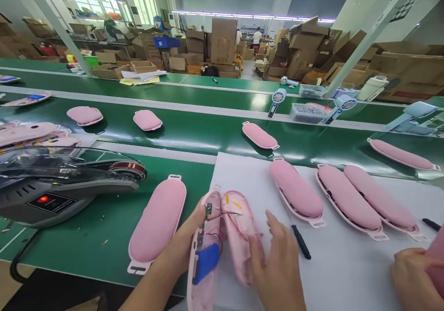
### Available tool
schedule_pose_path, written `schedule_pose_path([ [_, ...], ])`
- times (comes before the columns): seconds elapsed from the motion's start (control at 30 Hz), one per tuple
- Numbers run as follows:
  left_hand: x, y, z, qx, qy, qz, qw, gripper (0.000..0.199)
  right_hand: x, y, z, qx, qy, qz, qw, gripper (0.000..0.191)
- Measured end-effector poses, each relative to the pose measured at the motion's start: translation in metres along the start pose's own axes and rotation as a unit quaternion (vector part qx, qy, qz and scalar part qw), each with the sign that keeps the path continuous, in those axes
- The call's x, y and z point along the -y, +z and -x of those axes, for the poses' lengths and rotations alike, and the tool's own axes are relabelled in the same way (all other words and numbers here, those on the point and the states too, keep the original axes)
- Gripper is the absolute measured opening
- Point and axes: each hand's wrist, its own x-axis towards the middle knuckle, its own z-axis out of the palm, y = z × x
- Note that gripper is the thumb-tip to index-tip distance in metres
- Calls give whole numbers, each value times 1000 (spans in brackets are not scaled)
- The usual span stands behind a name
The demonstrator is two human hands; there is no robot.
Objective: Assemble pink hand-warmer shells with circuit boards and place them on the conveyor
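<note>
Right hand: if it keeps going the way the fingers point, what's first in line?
The right hand points up and slightly left, fingers on the open pink shell. Past that lies bare white mat, then the conveyor belt. Probably nothing else first; depth is unclear.

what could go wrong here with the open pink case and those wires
1. The thin red wires run between the two open shell halves; if the left hand and right hand pull the halves apart, the wires might tear loose.
2. The blue battery lies exposed in the left half and could slip out.
3. The screwdriver lies close by the right hand and could get knocked.
</note>
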Motion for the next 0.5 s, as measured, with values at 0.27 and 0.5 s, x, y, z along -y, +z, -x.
schedule_pose_path([
  [0.27,2,-8,-1,-21,-84,16,996,53,-9,-9,-7,177,-104,-63,977,36],
  [0.5,2,-12,-5,65,-107,45,991,56,10,-14,-18,329,93,-335,878,28],
])
